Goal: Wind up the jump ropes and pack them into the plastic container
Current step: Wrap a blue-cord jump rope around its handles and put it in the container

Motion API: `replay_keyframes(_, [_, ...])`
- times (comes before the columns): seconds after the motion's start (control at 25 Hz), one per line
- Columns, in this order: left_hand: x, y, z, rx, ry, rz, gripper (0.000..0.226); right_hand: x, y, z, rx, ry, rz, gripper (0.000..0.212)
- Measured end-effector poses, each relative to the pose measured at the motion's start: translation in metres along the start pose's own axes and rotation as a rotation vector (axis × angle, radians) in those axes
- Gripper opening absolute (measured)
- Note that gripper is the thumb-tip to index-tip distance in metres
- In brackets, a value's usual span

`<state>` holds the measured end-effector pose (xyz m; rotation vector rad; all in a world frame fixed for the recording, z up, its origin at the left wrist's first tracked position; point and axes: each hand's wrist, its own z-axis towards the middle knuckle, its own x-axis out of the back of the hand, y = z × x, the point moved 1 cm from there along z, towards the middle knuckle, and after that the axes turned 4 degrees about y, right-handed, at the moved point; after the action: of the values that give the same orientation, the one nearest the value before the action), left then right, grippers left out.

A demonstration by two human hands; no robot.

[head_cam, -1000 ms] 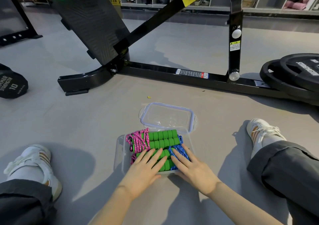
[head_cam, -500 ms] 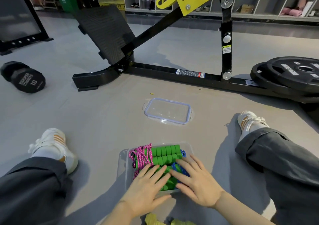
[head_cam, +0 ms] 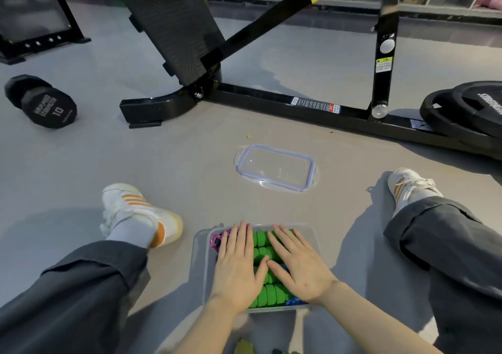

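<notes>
While the person sits on the floor (head_cam: 81, 163) with legs apart, both hands lie flat on the ropes (head_cam: 267, 294) in the box (head_cam: 199, 258), which stands between the knees, close to the body. Left hand (head_cam: 236, 269): palm down, fingers straight, pressing on the pink cord (head_cam: 217, 241) and the left end of the green handles (head_cam: 262, 250), grasping nothing. Right hand (head_cam: 301, 272): flat as well, fingers spread across the handles, nothing clutched; the two thumb tips sit close together in the middle. A bit of blue cord (head_cam: 294, 302) peeks out under the right wrist at the near edge. The handles lie side by side in the box. The lid (head_cam: 275, 167) lies on the floor farther out, well apart from the box, between the two shoes (head_cam: 130, 207). Beyond it runs the black frame (head_cam: 271, 103) of a gym machine, with a dumbbell (head_cam: 40, 100) off to the left and plates (head_cam: 467, 109) stacked on the right.
</notes>
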<state>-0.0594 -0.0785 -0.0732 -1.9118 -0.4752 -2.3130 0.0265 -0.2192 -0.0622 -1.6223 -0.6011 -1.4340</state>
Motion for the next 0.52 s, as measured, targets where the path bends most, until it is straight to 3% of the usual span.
replay_keyframes(0.32, [-0.0102, -0.0003, 0.0012, -0.031, 0.101, -0.037, 0.064, -0.0050, 0.0069, 0.0050, 0.009, 0.129, -0.052, 0.060])
replay_keyframes(0.52, [-0.0103, -0.0005, 0.0054, -0.035, 0.011, -0.008, 0.062, 0.0012, 0.0039, 0.0093, -0.001, 0.089, -0.154, 0.055])
